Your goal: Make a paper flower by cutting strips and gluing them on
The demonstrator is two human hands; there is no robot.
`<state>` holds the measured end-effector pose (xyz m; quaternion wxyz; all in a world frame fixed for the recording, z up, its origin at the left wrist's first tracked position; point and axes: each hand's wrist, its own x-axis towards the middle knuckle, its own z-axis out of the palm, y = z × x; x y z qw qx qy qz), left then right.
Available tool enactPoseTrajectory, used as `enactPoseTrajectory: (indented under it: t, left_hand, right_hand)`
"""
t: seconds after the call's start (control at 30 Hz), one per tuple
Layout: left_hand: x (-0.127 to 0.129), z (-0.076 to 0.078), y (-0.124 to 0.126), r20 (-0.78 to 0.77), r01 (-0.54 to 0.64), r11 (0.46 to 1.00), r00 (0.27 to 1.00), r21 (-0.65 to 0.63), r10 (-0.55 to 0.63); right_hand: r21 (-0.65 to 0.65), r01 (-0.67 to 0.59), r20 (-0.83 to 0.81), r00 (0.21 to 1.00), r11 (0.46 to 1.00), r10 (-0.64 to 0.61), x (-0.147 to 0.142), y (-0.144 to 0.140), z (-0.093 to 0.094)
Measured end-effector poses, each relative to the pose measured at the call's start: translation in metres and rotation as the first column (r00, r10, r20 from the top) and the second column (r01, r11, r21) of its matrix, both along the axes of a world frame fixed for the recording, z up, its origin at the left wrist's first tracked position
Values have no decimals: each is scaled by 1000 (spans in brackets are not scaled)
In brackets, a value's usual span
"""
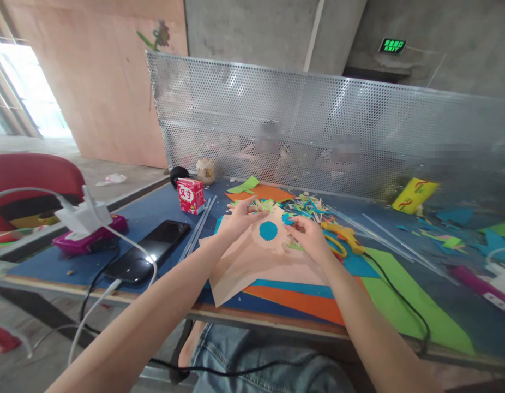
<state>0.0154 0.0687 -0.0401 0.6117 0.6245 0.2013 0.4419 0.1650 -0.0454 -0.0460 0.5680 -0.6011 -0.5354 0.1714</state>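
A scalloped blue paper disc (268, 231) lies in the middle of a pale, cream-coloured paper piece, with pale strips fanned out behind it. My left hand (241, 217) rests at the left of the disc, fingers stretched and slightly apart, near the strips. Right of the disc, my right hand (307, 233) pinches a small blue paper piece (287, 219) between thumb and fingers. Beneath both hands is a pale paper sheet (244, 267), on top of orange paper (301, 302) and blue paper. Close to my right hand lies a yellow glue gun (347, 238) with a black cord.
A black phone (150, 251), a purple power strip (91, 236) with white chargers, and a red box (191, 196) stand left. Paper scraps (307, 204), clear sticks (371, 234), green paper (412, 300) and a yellow packet (415, 195) lie right. A perforated metal screen (244, 109) borders the back.
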Motion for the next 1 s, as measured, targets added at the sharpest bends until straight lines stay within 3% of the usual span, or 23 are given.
enactPoseTrajectory:
  t: [0.07, 0.27, 0.63, 0.8, 1.0]
  left_hand:
    - [1, -1, 3, 78, -24, 1000, 997, 10, 23]
    - [-6, -1, 17, 130, -296, 955, 946, -37, 298]
    - [-7, -11, 30, 39, -366, 931, 930, 5, 365]
    - [-9, -17, 32, -84, -383, 917, 916, 113, 393]
    - [5, -17, 31, -295, -321, 864, 845, 387, 446]
  right_hand:
    - [30, 56, -47, 997, 998, -55, 4, 0, 1]
    - [134, 341, -280, 914, 930, -294, 26, -1, 6]
    - [153, 493, -440, 810, 857, -387, 46, 2, 3]
    - [155, 566, -479, 760, 810, -439, 53, -3, 2]
    - [149, 579, -439, 765, 801, -471, 56, 2, -6]
